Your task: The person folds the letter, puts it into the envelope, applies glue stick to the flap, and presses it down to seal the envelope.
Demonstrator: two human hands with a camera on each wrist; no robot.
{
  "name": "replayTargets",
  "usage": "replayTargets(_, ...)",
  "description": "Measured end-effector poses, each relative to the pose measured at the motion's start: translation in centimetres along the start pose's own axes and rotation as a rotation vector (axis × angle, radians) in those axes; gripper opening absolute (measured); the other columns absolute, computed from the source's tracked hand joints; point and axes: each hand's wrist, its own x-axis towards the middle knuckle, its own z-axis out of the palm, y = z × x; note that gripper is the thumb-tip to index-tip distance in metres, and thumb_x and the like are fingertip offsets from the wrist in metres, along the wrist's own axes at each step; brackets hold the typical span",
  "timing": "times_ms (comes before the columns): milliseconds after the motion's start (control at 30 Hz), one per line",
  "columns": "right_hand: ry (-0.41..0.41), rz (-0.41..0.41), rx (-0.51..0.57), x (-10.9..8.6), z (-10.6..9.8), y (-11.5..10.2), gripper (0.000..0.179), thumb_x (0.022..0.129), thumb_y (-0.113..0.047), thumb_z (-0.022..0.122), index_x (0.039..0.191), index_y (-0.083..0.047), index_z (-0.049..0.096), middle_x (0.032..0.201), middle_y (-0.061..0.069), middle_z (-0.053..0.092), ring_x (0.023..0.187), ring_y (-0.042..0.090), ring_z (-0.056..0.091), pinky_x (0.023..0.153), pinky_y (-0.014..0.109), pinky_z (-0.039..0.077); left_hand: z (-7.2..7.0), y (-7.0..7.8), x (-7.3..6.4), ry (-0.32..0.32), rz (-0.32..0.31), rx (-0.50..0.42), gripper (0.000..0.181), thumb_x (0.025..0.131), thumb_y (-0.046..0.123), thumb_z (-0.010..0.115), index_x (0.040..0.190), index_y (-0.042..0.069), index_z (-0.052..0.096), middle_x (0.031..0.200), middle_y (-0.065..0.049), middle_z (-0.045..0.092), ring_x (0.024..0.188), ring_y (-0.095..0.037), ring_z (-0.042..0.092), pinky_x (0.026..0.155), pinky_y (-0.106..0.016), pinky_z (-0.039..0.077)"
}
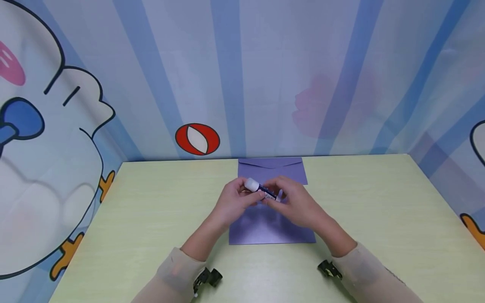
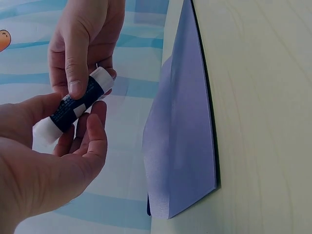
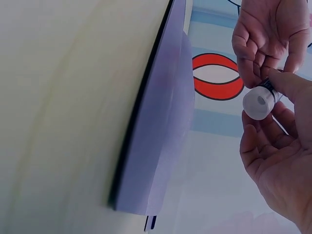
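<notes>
A glue stick [image 1: 262, 190] with a dark blue printed label and white ends is held between both hands, above the purple paper. My left hand [image 1: 238, 198] grips it from the left, thumb on the label. From the other side, my right hand [image 1: 297, 203] pinches it near the far white end. The left wrist view shows thumbs and fingers of both hands on the glue stick [image 2: 78, 106]. Beneath lies a purple envelope [image 1: 270, 225], its middle partly hidden by the hands. Behind them, a purple section [image 1: 265, 171] has a shallow pointed fold line along its top.
The pale yellow-green tabletop [image 1: 163, 219] surrounds the purple paper. A printed cloth backdrop [image 1: 265, 84] with blue stripes and a red-and-white ball stands along the back edge. Small black devices [image 1: 206, 280] sit at both sleeves.
</notes>
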Motion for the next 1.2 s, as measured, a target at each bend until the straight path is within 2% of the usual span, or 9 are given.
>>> replayTargets(100,-0.008,0.012,-0.010,-0.1,-0.1,0.1,0.027,0.100,-0.023,0.078,0.125,-0.015,0.072,0.104,-0.007,0.064,0.091,0.013,0.059,0.080,0.037,0.055,-0.1,-0.1,0.1,-0.008,0.012,0.006,0.029,0.097,0.009,0.078,0.119,-0.003,0.064,0.111,-0.013,0.072,0.097,-0.027,0.074,0.083,-0.032,0.060)
replayTargets(233,0.000,0.021,-0.013,-0.1,-0.7,0.2,0.026,0.101,-0.022,0.077,0.125,-0.016,0.071,0.107,-0.007,0.067,0.093,0.013,0.060,0.080,0.039,0.055,-0.4,0.0,0.1,-0.002,0.058,0.050,0.033,0.095,0.013,0.081,0.122,0.000,0.067,0.113,-0.012,0.071,0.095,-0.021,0.074,0.083,-0.032,0.058)
replayTargets(400,0.039,0.008,-0.026,-0.2,-2.0,0.6,0.027,0.099,-0.017,0.079,0.124,-0.015,0.070,0.106,-0.007,0.069,0.092,0.013,0.062,0.077,0.040,0.053,-0.9,0.2,0.0,0.032,0.138,0.165,0.040,0.094,0.022,0.083,0.128,0.006,0.068,0.117,-0.011,0.072,0.102,-0.025,0.073,0.084,-0.037,0.060)
replayTargets(567,0.056,0.025,-0.063,-0.4,-3.6,1.7,0.026,0.098,-0.015,0.079,0.123,-0.014,0.072,0.103,-0.006,0.070,0.091,0.014,0.062,0.076,0.043,0.052,-1.3,0.4,0.0,0.076,0.190,0.301,0.045,0.095,0.028,0.083,0.133,0.011,0.067,0.124,-0.007,0.071,0.112,-0.023,0.069,0.096,-0.044,0.058)
replayTargets(667,0.046,0.068,-0.104,-0.7,-4.9,2.6,0.027,0.099,-0.016,0.078,0.125,-0.012,0.072,0.103,-0.004,0.069,0.090,0.015,0.061,0.075,0.041,0.051,-1.5,0.4,-0.1,0.094,0.224,0.391,0.047,0.094,0.030,0.083,0.135,0.012,0.067,0.127,-0.003,0.069,0.119,-0.027,0.065,0.103,-0.050,0.053)
replayTargets(733,0.034,0.104,-0.136,-1.0,-5.8,3.2,0.027,0.100,-0.017,0.077,0.126,-0.011,0.072,0.105,-0.002,0.068,0.090,0.016,0.060,0.074,0.038,0.049,-1.7,0.3,-0.1,0.100,0.252,0.454,0.050,0.094,0.030,0.083,0.137,0.011,0.066,0.131,-0.004,0.068,0.122,-0.029,0.063,0.106,-0.053,0.051)
replayTargets(967,0.012,0.207,-0.231,-2.3,-9.5,5.9,0.025,0.103,-0.020,0.073,0.125,-0.007,0.072,0.104,0.004,0.069,0.085,0.021,0.057,0.062,0.034,0.046,-2.9,-0.3,-0.3,0.122,0.360,0.742,0.057,0.095,0.039,0.081,0.143,0.014,0.065,0.139,-0.001,0.063,0.132,-0.024,0.058,0.111,-0.046,0.048)
replayTargets(1200,-0.027,0.324,-0.317,-3.5,-13.1,9.2,0.028,0.105,-0.021,0.069,0.124,-0.001,0.070,0.098,0.008,0.067,0.077,0.023,0.056,0.061,0.037,0.047,-4.2,-1.0,-0.4,0.110,0.448,0.912,0.060,0.094,0.040,0.081,0.143,0.009,0.065,0.140,-0.008,0.062,0.132,-0.030,0.057,0.112,-0.053,0.046)
